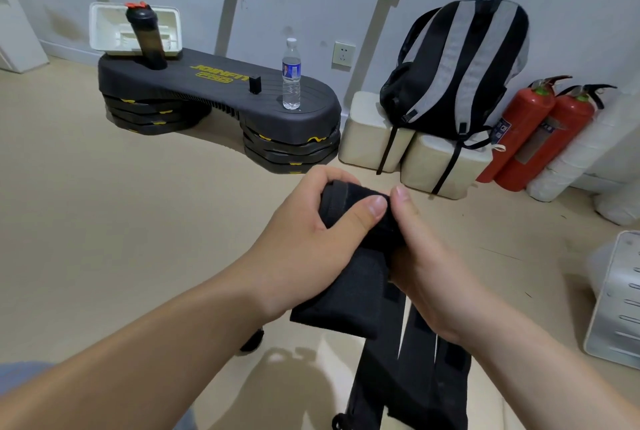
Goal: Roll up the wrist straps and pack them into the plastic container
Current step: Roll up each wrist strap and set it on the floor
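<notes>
A black wrist strap [349, 277] is held up in front of me, its top end partly rolled. My left hand [311, 232] grips the rolled end, thumb pressed across its front. My right hand [419, 256] pinches the same roll from the right side. The strap's loose tail hangs down toward the floor, where more black straps [408, 377] lie flat below my hands. A white plastic container [104, 27] stands open on the far left end of the black step platform [214, 90], apart from both hands.
A black shaker bottle [147, 38] and a water bottle [291, 74] stand on the platform. A striped backpack [457, 69] sits on white blocks at the right, beside two red fire extinguishers [533, 131]. A grey rack [620, 298] is at the right edge.
</notes>
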